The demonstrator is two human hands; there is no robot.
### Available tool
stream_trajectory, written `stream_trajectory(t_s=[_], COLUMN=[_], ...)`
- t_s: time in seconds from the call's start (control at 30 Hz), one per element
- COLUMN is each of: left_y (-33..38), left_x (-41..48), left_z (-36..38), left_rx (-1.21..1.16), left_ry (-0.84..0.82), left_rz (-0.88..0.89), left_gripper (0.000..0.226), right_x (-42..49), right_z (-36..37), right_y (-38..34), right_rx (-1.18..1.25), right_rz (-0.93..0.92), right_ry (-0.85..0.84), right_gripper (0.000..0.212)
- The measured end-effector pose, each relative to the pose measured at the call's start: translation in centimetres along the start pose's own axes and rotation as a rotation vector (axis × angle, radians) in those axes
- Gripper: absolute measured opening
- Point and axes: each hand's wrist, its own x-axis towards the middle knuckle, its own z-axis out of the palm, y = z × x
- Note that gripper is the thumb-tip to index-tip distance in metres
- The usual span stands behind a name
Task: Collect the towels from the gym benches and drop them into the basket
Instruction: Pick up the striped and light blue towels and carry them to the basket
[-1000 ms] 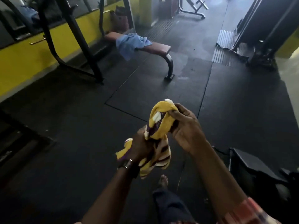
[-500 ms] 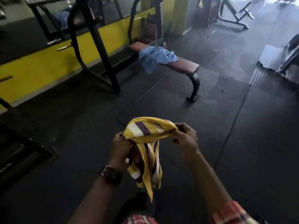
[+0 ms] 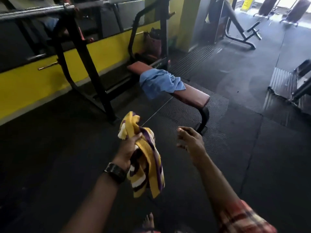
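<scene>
The striped towel point(image 3: 148, 158) is yellow with purple and white bands. The other towel point(image 3: 159, 81) is plain light blue. Surface point(image 3: 190, 96): reddish-brown; frame point(image 3: 204, 118) black. Floor point(image 3: 67, 157): dark grey. Wall point(image 3: 25, 91): yellow. Sleeve point(image 3: 240, 217): red plaid. Watch point(image 3: 116, 171): black.

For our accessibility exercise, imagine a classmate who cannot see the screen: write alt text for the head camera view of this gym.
A person's left hand grips a bunched yellow-and-purple striped towel, while the right hand, open and empty, is held out toward a padded bench ahead. A blue towel lies draped across that bench.
</scene>
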Motion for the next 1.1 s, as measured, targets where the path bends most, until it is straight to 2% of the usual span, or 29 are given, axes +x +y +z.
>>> stream_trajectory(t_s=[0.1,0.27,0.37,0.47,0.6,0.7,0.87,1.0,1.1], left_y=[4.1,8.9,12.0,15.4,19.8,22.2,25.8,29.6,33.4], left_x=[5.1,14.6,20.7,25.7,31.7,35.9,43.8,53.0,60.5], left_z=[1.9,3.9,4.2,4.3,5.0,5.8,7.7,9.1,10.8], left_rx=[0.033,0.389,0.483,0.484,0.516,0.512,0.432,0.290,0.273], left_ry=[-0.033,-0.020,-0.026,0.111,0.213,0.189,0.172,0.131,0.141], left_rz=[0.027,0.135,0.172,0.184,0.280,0.254,0.232,0.211,0.161], left_gripper=[0.032,0.022,0.024,0.022,0.047,0.048,0.024,0.035,0.032], right_x=[6.0,16.5,24.6,32.1,41.6,47.5,57.7,67.8,74.7], right_z=[0.9,2.1,3.4,5.0,8.1,10.2,12.5,13.5,14.2], right_y=[-1.6,-3.2,-4.7,-6.3,-7.6,-8.3,-9.2,-9.3,-9.7], right_rx=[0.052,0.101,0.137,0.154,0.149,0.140,0.066,0.006,-0.026], right_rz=[0.024,0.023,0.034,0.074,0.078,0.110,0.127,0.132,0.162], right_ry=[0.037,0.090,0.084,0.084,0.040,0.008,-0.005,0.037,0.060], right_gripper=[0.015,0.007,0.007,0.007,0.010,0.017,0.015,0.017,0.022])
